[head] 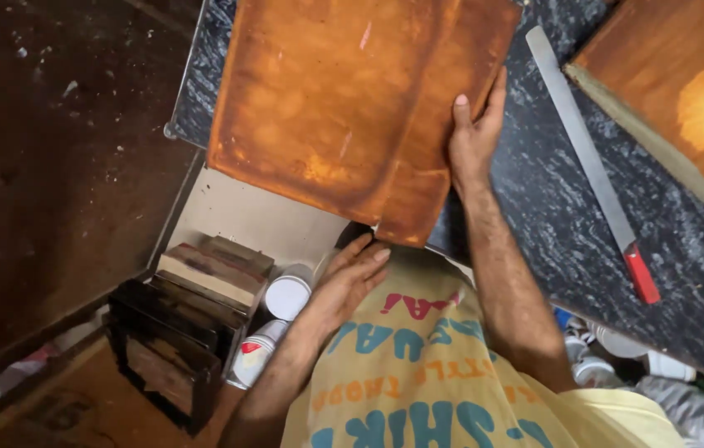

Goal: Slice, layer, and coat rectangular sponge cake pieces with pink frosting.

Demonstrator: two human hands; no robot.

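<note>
1. The worktop is dark and speckled; most of it is covered, and its far edges run out of view.
2. A large orange-brown board lies across the worktop's near corner and overhangs it. Its top is cut off.
3. A second board sits at the right, only partly seen.
4. A long flat metal blade with a red handle lies between the boards.
5. The right hand has a flat grip on the large board's right edge, fingers on top. A steadier hold would likely spread the fingers wider.
6. The left hand is loose under the near corner; whether it touches the board I cannot tell.
7. White tubs stand below.
</note>
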